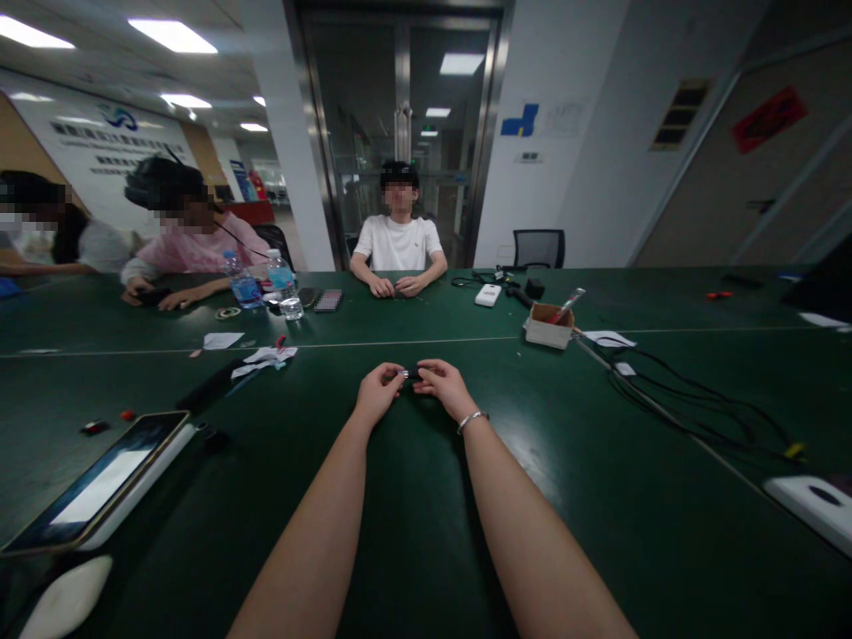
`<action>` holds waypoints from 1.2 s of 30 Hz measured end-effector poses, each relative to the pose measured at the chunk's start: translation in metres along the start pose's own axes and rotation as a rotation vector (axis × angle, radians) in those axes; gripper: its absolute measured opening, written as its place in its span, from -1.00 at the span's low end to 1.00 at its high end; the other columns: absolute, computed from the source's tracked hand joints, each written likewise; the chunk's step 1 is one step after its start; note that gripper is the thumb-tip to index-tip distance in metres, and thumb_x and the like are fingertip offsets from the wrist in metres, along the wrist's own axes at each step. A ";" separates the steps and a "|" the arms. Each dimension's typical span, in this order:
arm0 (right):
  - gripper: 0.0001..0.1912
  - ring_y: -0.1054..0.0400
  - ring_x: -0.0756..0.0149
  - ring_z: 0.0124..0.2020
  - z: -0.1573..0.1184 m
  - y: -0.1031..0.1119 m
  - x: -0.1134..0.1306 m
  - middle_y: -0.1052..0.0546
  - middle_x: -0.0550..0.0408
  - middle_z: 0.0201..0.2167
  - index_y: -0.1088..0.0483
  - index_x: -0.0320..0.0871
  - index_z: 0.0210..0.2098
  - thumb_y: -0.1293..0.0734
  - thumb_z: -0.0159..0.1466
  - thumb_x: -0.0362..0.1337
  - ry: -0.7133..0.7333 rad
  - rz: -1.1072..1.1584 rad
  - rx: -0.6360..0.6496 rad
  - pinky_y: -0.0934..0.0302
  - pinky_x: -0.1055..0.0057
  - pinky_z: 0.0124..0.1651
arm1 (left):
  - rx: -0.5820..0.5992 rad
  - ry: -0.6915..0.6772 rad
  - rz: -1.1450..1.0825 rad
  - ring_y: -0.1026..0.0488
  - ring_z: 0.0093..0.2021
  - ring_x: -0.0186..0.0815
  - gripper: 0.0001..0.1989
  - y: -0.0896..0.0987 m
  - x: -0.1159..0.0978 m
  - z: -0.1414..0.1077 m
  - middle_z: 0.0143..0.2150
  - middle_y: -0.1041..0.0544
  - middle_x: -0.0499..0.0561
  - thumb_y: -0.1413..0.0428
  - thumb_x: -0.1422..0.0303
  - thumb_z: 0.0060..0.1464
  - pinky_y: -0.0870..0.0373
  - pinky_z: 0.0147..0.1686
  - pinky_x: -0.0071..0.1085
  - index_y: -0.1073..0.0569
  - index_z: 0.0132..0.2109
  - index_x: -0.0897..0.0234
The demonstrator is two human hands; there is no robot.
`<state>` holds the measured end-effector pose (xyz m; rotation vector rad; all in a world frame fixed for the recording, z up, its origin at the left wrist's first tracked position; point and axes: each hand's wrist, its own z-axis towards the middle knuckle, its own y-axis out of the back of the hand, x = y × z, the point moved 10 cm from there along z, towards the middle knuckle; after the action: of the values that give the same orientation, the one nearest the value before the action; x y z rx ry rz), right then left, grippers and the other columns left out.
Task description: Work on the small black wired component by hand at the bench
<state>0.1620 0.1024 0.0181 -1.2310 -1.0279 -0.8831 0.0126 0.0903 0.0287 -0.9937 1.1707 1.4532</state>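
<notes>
Both my hands meet over the green table (426,488), near the middle of the view. Between them is a small dark object with a silvery end (411,374). My left hand (379,390) is closed, its fingertips pinching the silvery end. At the dark end, my right hand (445,385) is closed too, with thumb and fingers on it. A silver bracelet (472,421) circles my right wrist. What exactly the small object is cannot be made out.
A phone (110,484) on a white block lies at the left, near a white mouse-like object (67,599). Beyond my hands stand water bottles (285,286) and a small box (548,327). Black cables (706,404) run at the right. Several people sit across the table.
</notes>
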 end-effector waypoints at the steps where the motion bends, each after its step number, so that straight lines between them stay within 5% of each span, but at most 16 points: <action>1: -0.83 -0.48 0.40 -0.54 0.000 0.000 0.000 -0.49 0.15 -0.51 -0.40 -0.23 -0.24 -0.37 0.14 -0.45 -0.002 -0.002 -0.001 -0.45 0.46 -0.40 | -0.003 0.002 0.005 -0.46 -0.39 -0.37 -0.71 0.000 0.000 0.000 -0.31 -0.49 0.03 -0.16 0.21 -0.05 -0.38 -0.47 -0.49 -0.48 -0.20 0.29; 36: -0.82 -0.48 0.40 -0.55 -0.002 -0.001 0.002 -0.49 0.13 -0.52 -0.40 -0.24 -0.25 -0.39 0.13 -0.42 0.007 0.000 0.002 -0.44 0.48 -0.43 | 0.005 0.005 -0.028 -0.43 -0.43 -0.40 -0.69 0.000 0.000 0.001 -0.38 -0.47 -0.02 -0.16 0.17 -0.05 -0.35 -0.51 -0.53 -0.46 -0.20 0.26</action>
<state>0.1621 0.1003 0.0206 -1.2256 -1.0235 -0.8860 0.0128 0.0909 0.0288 -1.0072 1.1590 1.4265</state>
